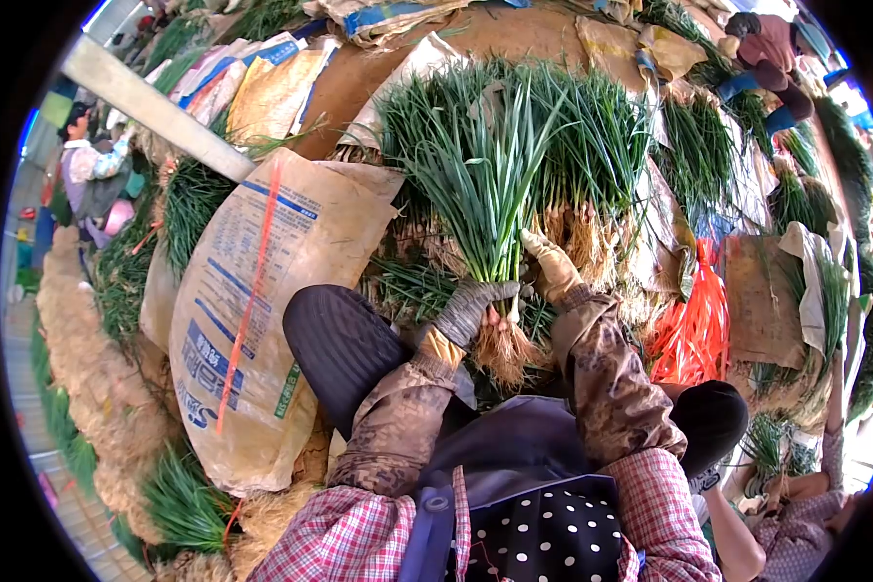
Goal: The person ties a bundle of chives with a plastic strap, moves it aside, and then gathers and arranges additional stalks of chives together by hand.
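Note:
My left hand (470, 308), in a dirty grey glove, is wrapped round the lower stems of a bunch of green plants (490, 184). The pale bulbs and tangled roots of that bunch hang below the glove. My right hand (551, 264), in a pale yellowish glove, lies against the right side of the stems; its fingertips are partly hidden, and whether they grip anything is unclear. More of the same plants (597, 145) lie in a large pile just beyond, leaves pointing away and roots toward me.
At the left lies a big printed sack (252, 320) with a red strip (252, 291) across it. Red plastic ties (694, 325) hang at the right, near a flat brown sack (761, 301). Other people sit at the far left, upper right and lower right.

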Demonstrator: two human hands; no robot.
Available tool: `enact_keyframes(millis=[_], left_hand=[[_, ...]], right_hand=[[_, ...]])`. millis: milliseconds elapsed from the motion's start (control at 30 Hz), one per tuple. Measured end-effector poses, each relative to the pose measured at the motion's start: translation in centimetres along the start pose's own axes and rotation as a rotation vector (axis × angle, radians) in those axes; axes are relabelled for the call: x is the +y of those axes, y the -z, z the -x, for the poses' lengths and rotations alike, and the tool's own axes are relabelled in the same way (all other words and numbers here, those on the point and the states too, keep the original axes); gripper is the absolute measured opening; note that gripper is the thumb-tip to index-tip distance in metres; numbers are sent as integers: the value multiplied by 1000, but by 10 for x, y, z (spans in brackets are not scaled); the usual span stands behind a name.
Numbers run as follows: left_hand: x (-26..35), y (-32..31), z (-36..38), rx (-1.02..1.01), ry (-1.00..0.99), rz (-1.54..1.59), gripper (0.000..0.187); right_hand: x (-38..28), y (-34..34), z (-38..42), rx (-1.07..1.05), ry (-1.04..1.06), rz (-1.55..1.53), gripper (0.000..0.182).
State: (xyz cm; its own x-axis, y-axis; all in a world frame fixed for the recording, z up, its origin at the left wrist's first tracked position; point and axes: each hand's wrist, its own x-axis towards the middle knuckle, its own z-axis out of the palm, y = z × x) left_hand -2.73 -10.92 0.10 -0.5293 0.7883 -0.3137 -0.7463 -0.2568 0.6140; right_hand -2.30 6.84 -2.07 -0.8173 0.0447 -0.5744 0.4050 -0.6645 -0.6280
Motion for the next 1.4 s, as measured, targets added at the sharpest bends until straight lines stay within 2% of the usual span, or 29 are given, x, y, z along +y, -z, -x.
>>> enact_keyframes(millis=[33,133,200,267,333,400,433,500,533,633,667,733,800,833,867,933,967,1000,1033,1067,1133,1200,1233,1333,1367,1400], left_hand=[[-4,-1,-1,99,38,16,28],[-3,8,-1,127,77,-165,24],[-5,-1,-4,241,33,-152,17],[-3,-6,-3,358,2,-229,16],[-11,3,-14,594,160,-256,22],[-17,19,-15,484,-108,-290,25],[-18,21,-17,480,-85,-144,26],[-14,20,-15,441,-50,38,33],[-10,14,-13,445,-44,110,36],[-22,31,-21,395,-54,161,42],[-31,47,-28,445,-16,37,38],[-30,55,-29,431,145,-34,35],[-27,38,-24,409,39,49,32],[-22,30,-21,398,-14,90,30],[-16,24,-20,378,-14,107,31],[-9,16,-17,342,-10,153,31],[-8,15,-16,284,-26,173,32],[-8,14,-15,293,-18,146,32],[-6,12,-15,300,-9,118,33],[-5,11,-14,306,-2,88,33],[-1,12,-11,304,85,-25,28],[-19,28,-26,304,159,-12,25],[-25,32,-27,275,152,7,25],[-19,20,-22,237,83,28,25],[-18,14,-21,260,31,18,26],[-17,9,-20,285,-22,10,26]], right_hand=[[3,2,1,30,17,-30,14],[13,-1,9,156,41,-81,13],[17,4,14,331,-119,14,19],[40,12,9,473,-106,205,26],[61,46,11,391,-56,753,22],[68,51,22,304,-224,1615,30],[97,87,4,60,-394,1867,35],[93,83,26,-265,-212,2009,29],[87,79,38,-141,-101,1896,30],[31,20,21,399,-100,1844,30],[13,6,9,577,-92,1807,30],[-15,-2,-6,620,-35,1699,27],[-19,29,-44,570,-162,1664,29],[-21,36,-37,507,55,1646,27],[-22,34,-27,520,157,1615,24],[-19,33,-11,483,176,1488,20],[-30,11,24,442,161,1378,27],[-23,17,39,367,237,1369,24],[-10,30,50,230,397,1303,18],[-16,9,77,176,328,1321,11],[4,14,99,12,403,1299,12],[16,9,111,-49,443,1244,17],[7,7,114,-75,369,1352,21],[18,23,97,-82,411,1440,22],[8,10,101,-106,311,1663,23],[10,13,96,-120,290,1600,24]])
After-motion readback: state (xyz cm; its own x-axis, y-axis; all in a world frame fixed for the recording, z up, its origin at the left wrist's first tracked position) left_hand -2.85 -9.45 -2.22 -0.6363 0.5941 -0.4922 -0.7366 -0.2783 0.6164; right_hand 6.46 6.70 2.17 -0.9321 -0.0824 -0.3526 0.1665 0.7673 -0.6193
